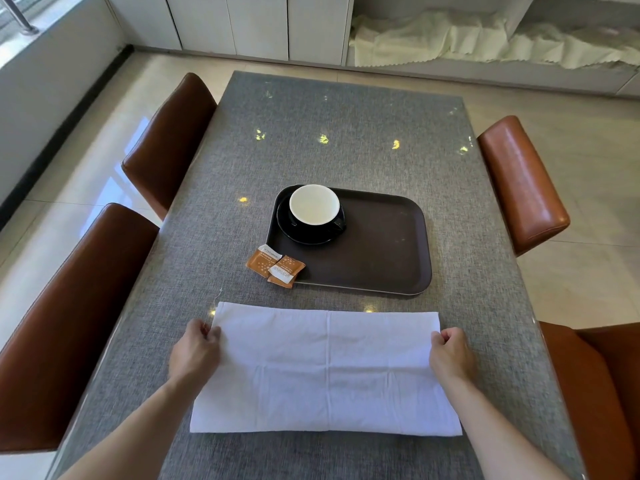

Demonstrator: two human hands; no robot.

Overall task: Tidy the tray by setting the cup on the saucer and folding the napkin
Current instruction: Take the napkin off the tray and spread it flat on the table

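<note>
A white napkin (pixel 325 372) lies flat on the grey table in front of me, folded into a wide rectangle with creases across it. My left hand (pixel 195 351) pinches its left edge near the far corner. On the opposite side, my right hand (pixel 450 353) pinches the right edge near the far corner. Beyond the napkin sits a dark brown tray (pixel 381 251). In its far left corner a black cup (pixel 314 206) with a white inside stands upright on a black saucer (pixel 308 235).
Two orange sachets (pixel 275 265) lie at the tray's near left corner, one partly on its rim. Brown leather chairs (pixel 523 181) stand along both long sides of the grey table (pixel 329 133). White cabinets and a draped cloth are at the far wall.
</note>
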